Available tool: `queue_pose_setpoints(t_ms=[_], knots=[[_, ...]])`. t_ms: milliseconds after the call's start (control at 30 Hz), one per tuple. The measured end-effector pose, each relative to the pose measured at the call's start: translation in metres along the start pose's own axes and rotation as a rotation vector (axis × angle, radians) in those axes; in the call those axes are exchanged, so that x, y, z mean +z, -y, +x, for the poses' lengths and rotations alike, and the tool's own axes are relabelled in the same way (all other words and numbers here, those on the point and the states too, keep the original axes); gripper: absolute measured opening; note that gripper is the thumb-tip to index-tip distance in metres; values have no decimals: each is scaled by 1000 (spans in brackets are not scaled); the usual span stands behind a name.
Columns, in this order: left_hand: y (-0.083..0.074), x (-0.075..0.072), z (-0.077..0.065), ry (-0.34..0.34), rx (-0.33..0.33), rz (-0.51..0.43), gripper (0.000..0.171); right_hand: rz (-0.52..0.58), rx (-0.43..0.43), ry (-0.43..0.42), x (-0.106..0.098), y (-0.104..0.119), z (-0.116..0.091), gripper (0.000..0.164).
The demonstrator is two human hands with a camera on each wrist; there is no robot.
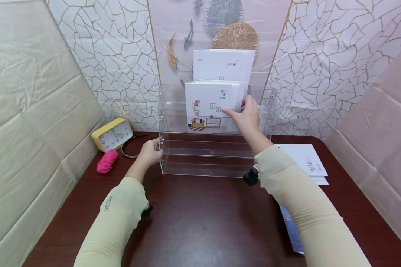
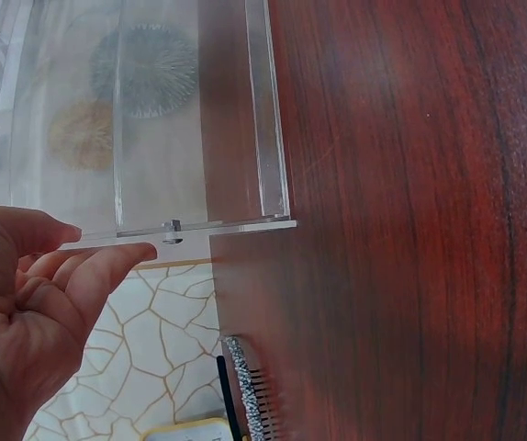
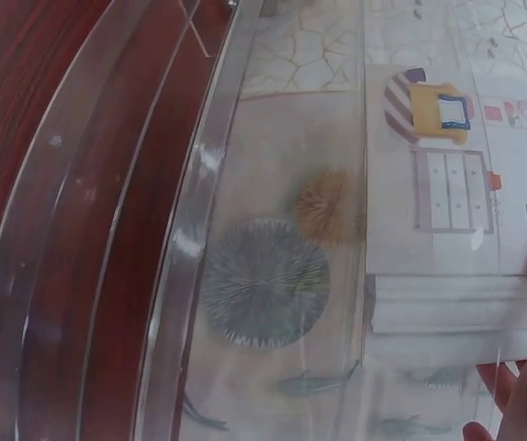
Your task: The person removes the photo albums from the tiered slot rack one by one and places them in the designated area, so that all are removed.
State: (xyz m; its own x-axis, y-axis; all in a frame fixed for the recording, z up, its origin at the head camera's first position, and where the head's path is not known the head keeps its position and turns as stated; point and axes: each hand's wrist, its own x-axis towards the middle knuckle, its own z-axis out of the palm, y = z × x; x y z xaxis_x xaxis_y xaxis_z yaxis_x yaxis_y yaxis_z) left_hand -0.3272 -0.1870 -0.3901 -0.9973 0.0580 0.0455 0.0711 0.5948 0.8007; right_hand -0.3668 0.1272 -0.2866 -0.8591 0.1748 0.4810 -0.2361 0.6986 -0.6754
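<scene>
A clear acrylic tiered rack point(image 1: 211, 159) stands at the back of the table. My left hand point(image 1: 149, 152) holds its left side panel, with thumb and fingers on either side of the edge in the left wrist view. My right hand point(image 1: 248, 118) grips the right edge of a white illustrated book point(image 1: 202, 98), thumb on the cover. The book stands upright in a middle tier; through the clear plastic its printed drawers point(image 3: 454, 193) show in the right wrist view. Behind it rises a second white book point(image 1: 210, 63), its lower part hidden.
On the left are a yellow clock point(image 1: 115, 135), a pink yarn skein point(image 1: 107, 161) and a dark toothed hairband point(image 1: 124, 151). White books point(image 1: 300, 155) lie at the right, and a dark blue item point(image 1: 291, 230) is partly under my right sleeve. A patterned cloth backdrop point(image 1: 113, 55) closes the rear.
</scene>
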Motion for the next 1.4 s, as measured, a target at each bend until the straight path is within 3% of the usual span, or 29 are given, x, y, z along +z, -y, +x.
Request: queue_pose_setpoints(t_ms=[167,333,500,767,1067,1400], knots=[[0,0,1,0,9,7,57,55,34,51,-1,12,5,61],[0,-1,0,12,10,22,57,2,59,117,-4,28,12,64],[1,-4,-1,22,-2,24,59,36,57,180,-7,42,19,63],[-2,-3,0,34,0,41,59,111,52,229,-7,43,26,60],[3,-2,-1,47,-53,-10,60,168,14,198,0,39,25,56],[3,0,1,40,-45,-46,60,199,-54,116,-5,46,32,53]])
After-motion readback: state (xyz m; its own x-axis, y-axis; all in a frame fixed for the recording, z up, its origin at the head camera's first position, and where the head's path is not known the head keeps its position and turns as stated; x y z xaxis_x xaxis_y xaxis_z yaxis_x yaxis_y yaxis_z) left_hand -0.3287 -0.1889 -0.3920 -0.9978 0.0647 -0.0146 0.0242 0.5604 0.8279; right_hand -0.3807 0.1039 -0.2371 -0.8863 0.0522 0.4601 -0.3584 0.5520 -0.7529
